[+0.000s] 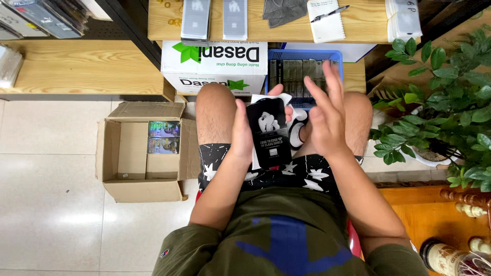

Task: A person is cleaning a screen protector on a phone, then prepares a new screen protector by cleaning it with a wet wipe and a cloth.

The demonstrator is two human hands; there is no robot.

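Left hand: my left hand grips the black packet by its left edge, thumb over the front, holding it upright over my lap.
Right hand: my right hand hovers just right of the packet, fingers spread and slack, gripping nothing.
Packet, look: flat black rectangle with a pale figure printed in the upper half and white lettering below; a white sheet shows behind its top and left edges.
Packet, place: between my knees, in front of the blue basket.
Basket: blue mesh, filled with a row of dark flat packs standing on edge; my right fingertips overlap its front rim.
Room, left: open cardboard box on the tiled floor beside my left knee, two shiny packs lying in it; bare tile beyond.
Room, right: potted plant close to my right knee, tight there.
Room, ahead: wooden desk edge and a white carton under it.
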